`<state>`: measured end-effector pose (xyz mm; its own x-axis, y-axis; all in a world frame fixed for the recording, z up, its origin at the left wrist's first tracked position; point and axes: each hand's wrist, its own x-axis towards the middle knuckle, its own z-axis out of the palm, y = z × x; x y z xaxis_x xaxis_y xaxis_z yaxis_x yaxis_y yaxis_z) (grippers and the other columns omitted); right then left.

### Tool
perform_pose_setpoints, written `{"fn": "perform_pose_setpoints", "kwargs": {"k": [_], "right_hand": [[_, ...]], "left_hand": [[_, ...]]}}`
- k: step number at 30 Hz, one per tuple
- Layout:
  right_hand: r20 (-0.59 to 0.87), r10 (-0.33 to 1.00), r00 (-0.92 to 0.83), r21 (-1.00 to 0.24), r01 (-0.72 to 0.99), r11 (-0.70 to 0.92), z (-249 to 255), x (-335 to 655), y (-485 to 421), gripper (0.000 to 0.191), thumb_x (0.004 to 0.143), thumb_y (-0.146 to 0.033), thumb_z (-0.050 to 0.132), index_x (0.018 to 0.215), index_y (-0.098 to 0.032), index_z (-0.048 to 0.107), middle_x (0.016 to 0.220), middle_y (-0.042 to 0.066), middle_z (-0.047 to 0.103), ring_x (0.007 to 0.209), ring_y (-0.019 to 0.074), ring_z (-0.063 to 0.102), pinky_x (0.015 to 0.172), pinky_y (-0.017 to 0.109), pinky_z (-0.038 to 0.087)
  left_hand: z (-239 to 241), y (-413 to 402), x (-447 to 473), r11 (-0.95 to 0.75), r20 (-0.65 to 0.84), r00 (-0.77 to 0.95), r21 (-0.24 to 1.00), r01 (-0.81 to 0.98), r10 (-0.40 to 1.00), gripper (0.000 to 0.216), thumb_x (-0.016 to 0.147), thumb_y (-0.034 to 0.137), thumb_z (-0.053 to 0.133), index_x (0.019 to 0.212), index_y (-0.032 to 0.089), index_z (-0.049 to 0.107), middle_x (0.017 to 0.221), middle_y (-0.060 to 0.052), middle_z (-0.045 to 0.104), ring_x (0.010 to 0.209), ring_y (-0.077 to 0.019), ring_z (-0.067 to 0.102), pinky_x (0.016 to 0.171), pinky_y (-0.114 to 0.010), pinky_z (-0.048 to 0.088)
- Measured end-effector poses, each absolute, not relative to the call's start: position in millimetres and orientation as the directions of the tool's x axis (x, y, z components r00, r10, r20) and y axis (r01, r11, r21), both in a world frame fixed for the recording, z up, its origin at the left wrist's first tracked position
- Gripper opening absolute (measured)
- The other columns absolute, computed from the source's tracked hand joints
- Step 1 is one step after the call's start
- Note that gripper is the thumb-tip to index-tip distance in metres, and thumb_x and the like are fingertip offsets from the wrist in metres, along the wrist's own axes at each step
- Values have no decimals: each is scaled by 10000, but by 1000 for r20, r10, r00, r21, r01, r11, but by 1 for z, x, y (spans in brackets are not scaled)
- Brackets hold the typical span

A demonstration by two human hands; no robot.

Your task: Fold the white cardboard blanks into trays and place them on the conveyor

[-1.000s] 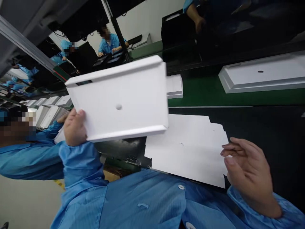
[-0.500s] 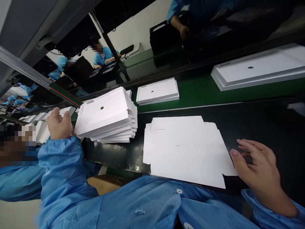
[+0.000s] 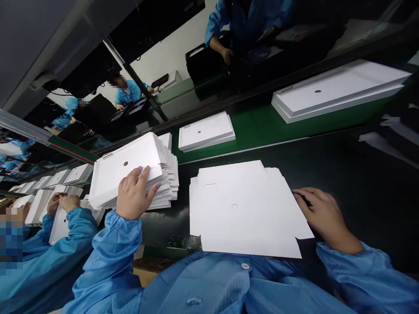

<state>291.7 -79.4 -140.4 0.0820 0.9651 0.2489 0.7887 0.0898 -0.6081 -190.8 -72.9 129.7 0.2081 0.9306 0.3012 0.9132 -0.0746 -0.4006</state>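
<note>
A flat, die-cut white cardboard blank (image 3: 244,209) lies on the dark bench in front of me, with a slot and a half-round cut in it. My right hand (image 3: 322,213) is at its right edge, thumb and fingertips drawn together on the margin. To the left stands an uneven stack of folded white cardboard trays (image 3: 113,163), the top one with a round hole. My left hand (image 3: 134,194) rests on the near right part of that top tray, fingers spread over its side.
Beyond the bench runs a green strip with white trays (image 3: 206,131) and a bigger white tray pair (image 3: 334,93). At left, a co-worker's hands (image 3: 63,203) hold a white tray near more stacks. Other people in blue work behind.
My left hand has come right from beside the stack onto its top tray. My right hand has moved in to the blank's edge, its fingers drawing together. The view has shifted somewhat.
</note>
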Motion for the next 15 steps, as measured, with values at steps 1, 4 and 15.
{"fn": "perform_pose_setpoints", "kwargs": {"k": [1, 4, 15], "right_hand": [[245, 968, 60, -600, 793, 103, -139, 291, -80, 386, 912, -453, 407, 961, -246, 729, 1018, 140, 706, 995, 322, 653, 889, 488, 499], [234, 971, 40, -571, 814, 104, -135, 289, -79, 386, 926, -430, 402, 938, -246, 741, 1021, 144, 706, 986, 322, 649, 883, 491, 498], [174, 984, -49, -423, 898, 119, -131, 284, -75, 386, 942, -295, 425, 1105, -166, 749, 1097, 159, 669, 1001, 307, 580, 865, 429, 471]], "left_hand": [[128, -68, -196, -74, 278, 197, -395, 915, 940, 660, 964, 594, 450, 1486, 192, 450, 1444, -206, 510, 1289, -379, 516, 1049, -514, 414], [127, -67, -198, -101, 297, 222, -375, 922, 929, 670, 950, 581, 494, 1477, 169, 462, 1432, -228, 507, 1302, -401, 499, 1056, -543, 402], [69, -26, -101, -596, -1, 597, -54, 801, 803, 427, 966, 465, 541, 1323, 240, 607, 1329, -111, 605, 1195, -280, 595, 999, -424, 484]]}}
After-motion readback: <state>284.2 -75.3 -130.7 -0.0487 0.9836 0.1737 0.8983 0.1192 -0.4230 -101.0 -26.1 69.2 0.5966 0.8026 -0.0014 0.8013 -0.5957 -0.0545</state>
